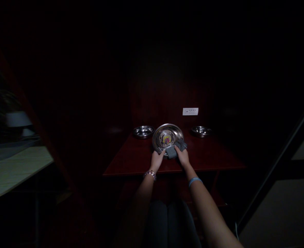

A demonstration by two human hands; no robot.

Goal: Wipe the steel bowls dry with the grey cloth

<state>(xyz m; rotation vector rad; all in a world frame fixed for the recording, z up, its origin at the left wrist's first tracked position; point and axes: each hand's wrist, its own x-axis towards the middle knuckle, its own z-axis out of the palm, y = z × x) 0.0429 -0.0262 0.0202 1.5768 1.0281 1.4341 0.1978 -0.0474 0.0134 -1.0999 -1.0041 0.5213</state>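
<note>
A shiny metal basin [173, 130] with a yellow and pink sticker at its centre is held up, tilted toward me, above the dark red table. My left hand [157, 160] is closed on its lower left rim, thumb on the near face. A grey cloth [171, 152] lies over the lower right rim. My right hand [182, 155] is closed on that cloth, pressing it against the basin. The fingers behind the rim are hidden.
Two more metal bowls stand on the red table [131, 162]: a left bowl [143, 132] and a right bowl [201, 131]. A white socket panel [190, 111] is on the back wall. Dark side walls flank the table. A pale wooden desk [15, 167] stands at left.
</note>
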